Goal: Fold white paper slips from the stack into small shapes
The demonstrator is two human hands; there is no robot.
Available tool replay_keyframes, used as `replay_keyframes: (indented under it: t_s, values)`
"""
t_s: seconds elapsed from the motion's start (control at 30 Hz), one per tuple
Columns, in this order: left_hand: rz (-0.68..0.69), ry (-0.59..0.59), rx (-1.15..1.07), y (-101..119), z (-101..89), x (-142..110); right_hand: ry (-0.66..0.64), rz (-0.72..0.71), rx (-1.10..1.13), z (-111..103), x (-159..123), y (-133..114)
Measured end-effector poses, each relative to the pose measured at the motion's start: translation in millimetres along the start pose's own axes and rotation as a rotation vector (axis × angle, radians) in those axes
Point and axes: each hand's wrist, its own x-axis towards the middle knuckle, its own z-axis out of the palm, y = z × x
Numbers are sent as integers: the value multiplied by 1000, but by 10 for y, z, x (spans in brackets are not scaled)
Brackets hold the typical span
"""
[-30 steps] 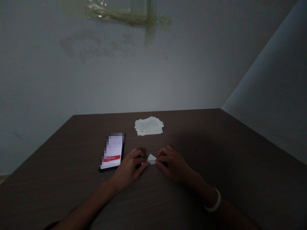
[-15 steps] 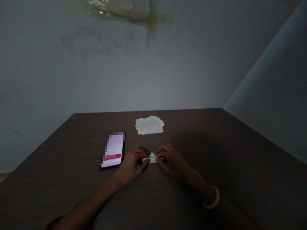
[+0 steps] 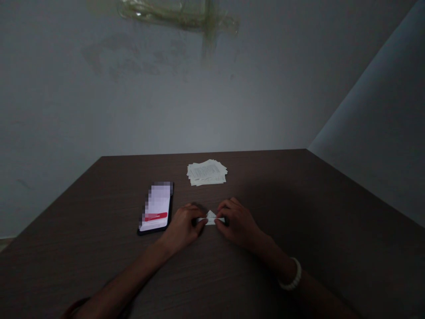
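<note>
A small folded piece of white paper (image 3: 210, 220) lies on the table between my hands, with a triangular point at its far side and a straight band along its near side. My left hand (image 3: 183, 223) pinches its left end between thumb and fingers. At the other end, my right hand (image 3: 238, 221) closes its thumb and fingertips on the paper. Fingers cover both ends of the piece. A pale beaded bracelet (image 3: 294, 274) circles my right wrist.
A loose stack of printed paper sheets (image 3: 207, 172) sits beyond my hands. Left of them lies a phone (image 3: 156, 208) with its screen lit. The brown table (image 3: 265, 168) meets a grey wall (image 3: 212, 110) at the back, and another wall stands at right.
Both hands keep their pinch on the folded paper and have barely moved. The whole view has shifted very slightly.
</note>
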Motion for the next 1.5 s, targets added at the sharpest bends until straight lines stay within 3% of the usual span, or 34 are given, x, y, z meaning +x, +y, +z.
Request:
replay_keyframes:
  t_s: [0.3,0.43,0.77,1.1,1.5]
  values:
    - [37,-2,42,-27,33,-13,-2,43,-34,-46,4,0]
    - [81,38,59,-38,53,-67,-15,-22,-72,-60,-12,7]
    - [279,-132,130,12,-5,-86,-64,-91,-82,-46,-35,72]
    - [289,-180,162,14,-95,-150,-74,-105,-35,-91,-37,73]
    - [268,-165,166,30,-67,-151,-2,4,5,17,18,45]
